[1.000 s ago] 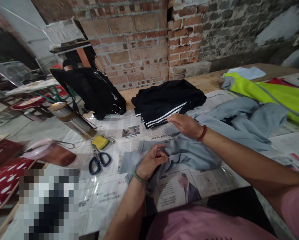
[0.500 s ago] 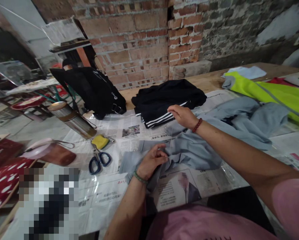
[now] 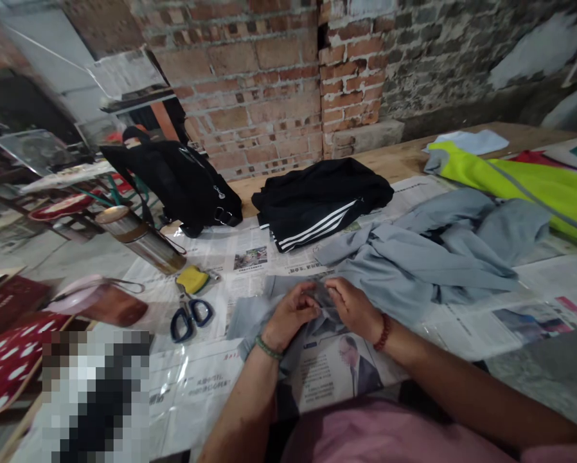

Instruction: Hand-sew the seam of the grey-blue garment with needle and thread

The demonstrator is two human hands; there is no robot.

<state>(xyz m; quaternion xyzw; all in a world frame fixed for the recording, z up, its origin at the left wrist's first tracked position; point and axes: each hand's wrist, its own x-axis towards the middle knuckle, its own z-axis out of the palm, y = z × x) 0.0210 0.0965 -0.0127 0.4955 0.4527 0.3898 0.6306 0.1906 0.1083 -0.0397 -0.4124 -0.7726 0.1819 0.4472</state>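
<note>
A grey cloth garment (image 3: 408,257) lies crumpled across the newspaper-covered table, its near end bunched between my hands. My left hand (image 3: 289,319), with a green bracelet at the wrist, pinches a fold of the grey cloth. Close beside it on the right, my right hand (image 3: 355,314) has its thumb and fingers pressed together over the same cloth. What sits in those right fingertips is too small to make out. Blue-handled scissors (image 3: 191,316) rest left of my hands, touching a yellow sponge-like piece (image 3: 192,280).
Behind the grey cloth is a folded black garment with white stripes (image 3: 324,202). A black bag (image 3: 173,180), a metal flask (image 3: 141,238) and a reddish-brown bottle (image 3: 108,302) stand or lie at left. A neon-yellow vest (image 3: 534,186) covers the far right. A brick wall (image 3: 250,83) runs behind.
My right hand has come down and toward me, from above the striped garment to beside my left hand. My left hand stays at the cloth.
</note>
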